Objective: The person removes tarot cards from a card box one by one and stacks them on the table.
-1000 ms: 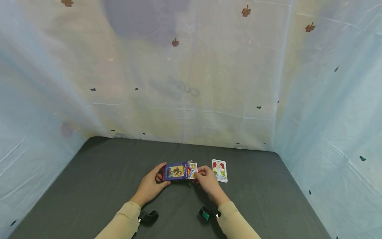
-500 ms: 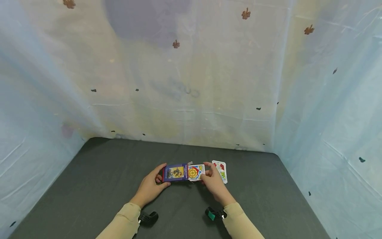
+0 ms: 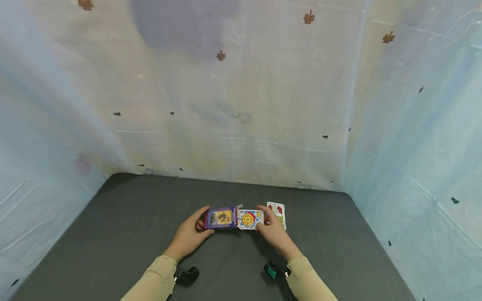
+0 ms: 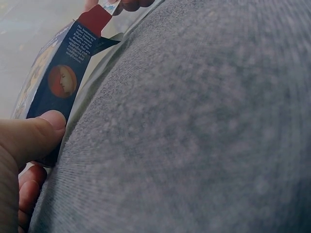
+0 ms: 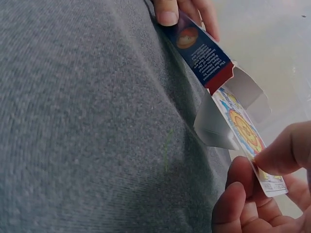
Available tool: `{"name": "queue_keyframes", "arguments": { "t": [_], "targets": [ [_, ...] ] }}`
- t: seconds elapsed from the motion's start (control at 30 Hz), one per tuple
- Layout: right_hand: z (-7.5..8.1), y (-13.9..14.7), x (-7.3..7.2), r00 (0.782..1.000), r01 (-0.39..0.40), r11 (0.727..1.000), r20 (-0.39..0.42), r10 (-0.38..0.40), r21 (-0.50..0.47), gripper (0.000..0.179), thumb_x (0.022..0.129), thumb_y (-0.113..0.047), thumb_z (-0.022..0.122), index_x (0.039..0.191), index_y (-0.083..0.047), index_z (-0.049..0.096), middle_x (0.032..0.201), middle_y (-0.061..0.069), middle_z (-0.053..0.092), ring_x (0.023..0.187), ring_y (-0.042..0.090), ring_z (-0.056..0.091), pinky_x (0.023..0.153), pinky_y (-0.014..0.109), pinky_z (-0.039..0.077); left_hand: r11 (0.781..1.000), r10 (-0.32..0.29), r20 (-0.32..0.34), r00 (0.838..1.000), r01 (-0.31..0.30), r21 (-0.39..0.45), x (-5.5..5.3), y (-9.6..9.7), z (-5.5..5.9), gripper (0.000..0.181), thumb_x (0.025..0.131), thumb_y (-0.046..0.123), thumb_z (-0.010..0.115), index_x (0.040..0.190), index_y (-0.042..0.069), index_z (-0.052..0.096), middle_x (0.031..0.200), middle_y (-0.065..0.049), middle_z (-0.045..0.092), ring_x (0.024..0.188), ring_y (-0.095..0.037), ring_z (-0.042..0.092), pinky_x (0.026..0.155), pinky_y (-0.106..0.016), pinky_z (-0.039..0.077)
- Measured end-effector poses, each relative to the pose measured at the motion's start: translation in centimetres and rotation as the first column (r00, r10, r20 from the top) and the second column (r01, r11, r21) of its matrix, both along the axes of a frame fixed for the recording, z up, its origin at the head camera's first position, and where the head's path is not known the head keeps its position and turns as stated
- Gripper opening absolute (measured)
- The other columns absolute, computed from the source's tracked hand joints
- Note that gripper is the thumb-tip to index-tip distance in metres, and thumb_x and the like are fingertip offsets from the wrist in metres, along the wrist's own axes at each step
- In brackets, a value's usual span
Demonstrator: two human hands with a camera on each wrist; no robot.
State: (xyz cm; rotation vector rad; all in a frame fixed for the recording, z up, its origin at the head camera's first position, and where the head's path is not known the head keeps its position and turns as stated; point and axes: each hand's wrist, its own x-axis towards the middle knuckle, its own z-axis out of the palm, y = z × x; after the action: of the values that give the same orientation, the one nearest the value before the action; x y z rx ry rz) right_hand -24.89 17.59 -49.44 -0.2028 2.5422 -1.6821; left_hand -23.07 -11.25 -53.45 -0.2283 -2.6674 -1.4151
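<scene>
My left hand (image 3: 189, 233) grips the closed end of a dark blue tarot card box (image 3: 221, 217), thumb along its near side and fingers at the far side. The box lies lengthwise, its open end facing right with flaps (image 5: 216, 124) spread. A tarot card (image 3: 249, 219) with a yellow wheel picture sticks well out of that end. My right hand (image 3: 276, 236) pinches the card's outer end between thumb and fingers, as the right wrist view shows. Just behind this hand lies a small stack of cards (image 3: 276, 207), the top one red and green, partly covered by the hand.
A dark grey cloth covers the table (image 3: 150, 196). Pale plastic sheeting (image 3: 241, 146) with leaf prints hangs behind and at both sides. Black bands with devices (image 3: 187, 274) sit at both wrists, under beige sleeves.
My right hand has moved right, drawing the wheel card farther out of the box and now covering part of the card stack. The left hand and box have stayed in place.
</scene>
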Motion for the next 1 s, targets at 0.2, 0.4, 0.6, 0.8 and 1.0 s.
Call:
{"name": "queue_keyframes", "arguments": {
  "t": [0.2, 0.4, 0.6, 0.8, 1.0],
  "targets": [
    [0.2, 0.0, 0.0, 1.0, -0.005, 0.999, 0.012, 0.005, 0.047, 0.051, 0.09, -0.009, 0.061, 0.139, -0.01, 0.046, 0.092, 0.012, 0.054, 0.072, 0.02, 0.056, 0.062, 0.034, 0.05, 1.0, 0.0, 0.006, 1.0, 0.0, -0.005, 0.0, 0.0, 0.0, 0.078, 0.08, 0.03, 0.082, 0.147, 0.029, 0.042, 0.087, 0.005, 0.055, 0.075, -0.013, 0.051, 0.069, -0.033, 0.042],
    [0.3, 0.0, 0.0, 1.0, -0.006, 0.997, -0.015, 0.007, 0.079, 0.04, 0.096, -0.018, 0.062, 0.132, -0.007, 0.05, 0.091, 0.009, 0.06, 0.074, 0.018, 0.057, 0.06, 0.031, 0.046, 1.0, -0.003, -0.02, 1.0, 0.003, -0.005, 0.0, 0.1, -0.2, 0.078, 0.079, 0.03, 0.082, 0.147, 0.027, 0.044, 0.087, 0.006, 0.055, 0.074, -0.013, 0.051, 0.067, -0.033, 0.043],
    [0.4, 0.4, 0.0, 1.0, 0.018, 0.993, -0.018, -0.016, 0.115, 0.033, 0.095, -0.019, 0.064, 0.125, -0.008, 0.055, 0.085, 0.007, 0.059, 0.069, 0.016, 0.052, 0.055, 0.027, 0.041, 1.0, -0.003, -0.028, 1.0, 0.003, -0.006, -0.2, 0.0, -0.5, 0.077, 0.079, 0.03, 0.082, 0.146, 0.027, 0.044, 0.087, 0.006, 0.055, 0.074, -0.012, 0.051, 0.068, -0.032, 0.043],
    [0.5, 1.0, 0.3, 1.0, 0.03, 0.992, -0.007, -0.03, 0.121, 0.029, 0.093, -0.016, 0.065, 0.119, -0.006, 0.057, 0.089, 0.008, 0.059, 0.075, 0.017, 0.054, 0.058, 0.027, 0.044, 1.0, 0.001, -0.04, 0.999, -0.001, -0.012, -0.2, 0.0, -0.6, 0.077, 0.079, 0.03, 0.082, 0.146, 0.029, 0.044, 0.087, 0.006, 0.055, 0.074, -0.012, 0.051, 0.069, -0.033, 0.043],
    [0.8, 1.1, 0.6, 1.0, -0.013, 0.987, -0.01, 0.014, 0.162, 0.028, 0.092, -0.015, 0.065, 0.118, -0.006, 0.059, 0.099, 0.008, 0.062, 0.079, 0.017, 0.056, 0.062, 0.029, 0.048, 1.0, -0.003, -0.047, 0.999, 0.002, -0.021, -0.3, 0.0, -0.8, 0.078, 0.079, 0.03, 0.082, 0.146, 0.03, 0.044, 0.086, 0.006, 0.055, 0.074, -0.011, 0.051, 0.068, -0.033, 0.043]
  ]
}}
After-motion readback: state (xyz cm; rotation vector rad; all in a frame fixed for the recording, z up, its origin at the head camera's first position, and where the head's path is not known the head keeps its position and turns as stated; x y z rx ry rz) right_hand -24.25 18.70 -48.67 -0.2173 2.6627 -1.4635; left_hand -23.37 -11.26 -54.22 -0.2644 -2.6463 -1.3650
